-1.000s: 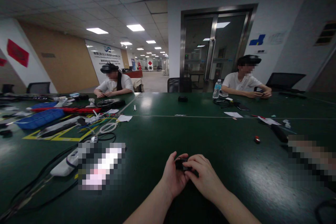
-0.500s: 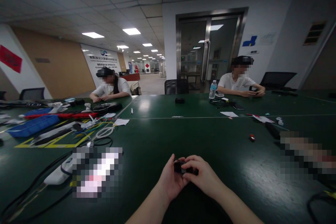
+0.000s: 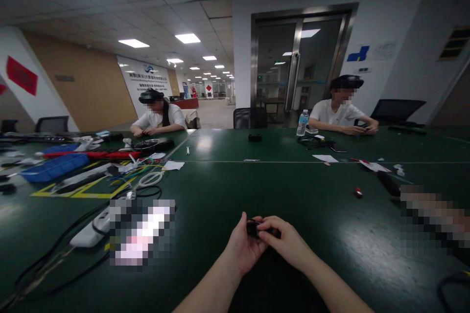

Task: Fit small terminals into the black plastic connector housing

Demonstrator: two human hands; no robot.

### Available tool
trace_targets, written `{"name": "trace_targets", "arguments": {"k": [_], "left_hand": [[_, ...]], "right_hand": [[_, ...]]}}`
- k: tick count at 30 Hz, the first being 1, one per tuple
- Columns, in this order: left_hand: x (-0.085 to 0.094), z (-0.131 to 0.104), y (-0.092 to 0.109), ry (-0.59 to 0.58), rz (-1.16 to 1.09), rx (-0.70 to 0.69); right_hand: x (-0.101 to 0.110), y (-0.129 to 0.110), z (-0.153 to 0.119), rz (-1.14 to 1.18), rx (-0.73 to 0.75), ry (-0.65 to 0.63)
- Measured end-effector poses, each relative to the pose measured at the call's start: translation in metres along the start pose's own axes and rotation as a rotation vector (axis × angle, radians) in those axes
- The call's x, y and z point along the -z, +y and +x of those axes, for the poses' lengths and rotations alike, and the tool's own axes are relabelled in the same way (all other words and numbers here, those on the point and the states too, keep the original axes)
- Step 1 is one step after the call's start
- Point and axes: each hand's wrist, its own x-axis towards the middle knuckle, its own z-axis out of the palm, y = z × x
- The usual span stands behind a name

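Note:
Above the near part of the green table point(image 3: 205, 215), both my hands meet around a small black object point(image 3: 253, 228). Its kind cannot be made out, since fingers cover much of it. My left hand point(image 3: 244, 247) is turned palm up and cradles it, thumb along its left side. From the right, my right hand point(image 3: 282, 237) pinches at the object with thumb and forefinger, its other fingers curled over it.
To the left lie a white power strip point(image 3: 90, 230) with cables, a blurred-out bright phone-like shape point(image 3: 147, 232) and a blue tray point(image 3: 55, 167). A small red item point(image 3: 358, 192) and a water bottle point(image 3: 302, 123) are right. Two people point(image 3: 159, 115) sit opposite.
The whole view has shifted slightly to the right and up. My right thumb and forefinger have drawn closer together on the black object, which both hands still hold.

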Motion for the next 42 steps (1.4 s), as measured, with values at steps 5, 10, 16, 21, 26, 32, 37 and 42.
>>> {"name": "trace_targets", "arguments": {"k": [5, 10, 16, 21, 26, 32, 37, 42], "left_hand": [[0.0, -0.001, 0.002, 0.06, -0.019, 0.005], [0.0, -0.001, 0.003, 0.078, -0.056, 0.017], [0.0, -0.005, 0.005, 0.033, -0.046, 0.054], [0.002, -0.002, 0.005, 0.002, -0.039, 0.031], [0.002, 0.001, 0.003, 0.046, -0.064, -0.014], [0.004, 0.001, 0.004, 0.047, -0.075, -0.008], [0.005, 0.001, 0.004, 0.033, 0.022, -0.02], [0.004, 0.0, 0.002, 0.035, 0.046, -0.041]], "right_hand": [[0.006, 0.005, 0.003, 0.107, 0.008, -0.09], [0.012, 0.007, 0.005, 0.184, 0.023, -0.138], [0.013, 0.005, 0.001, 0.136, 0.052, -0.143], [0.012, 0.004, -0.001, 0.057, 0.074, -0.122], [0.008, 0.004, -0.001, -0.084, 0.096, -0.067], [0.008, 0.0, -0.002, -0.188, 0.117, -0.036], [0.01, -0.006, -0.006, -0.194, 0.099, -0.052], [0.009, -0.009, -0.007, -0.183, 0.105, -0.07]]}}
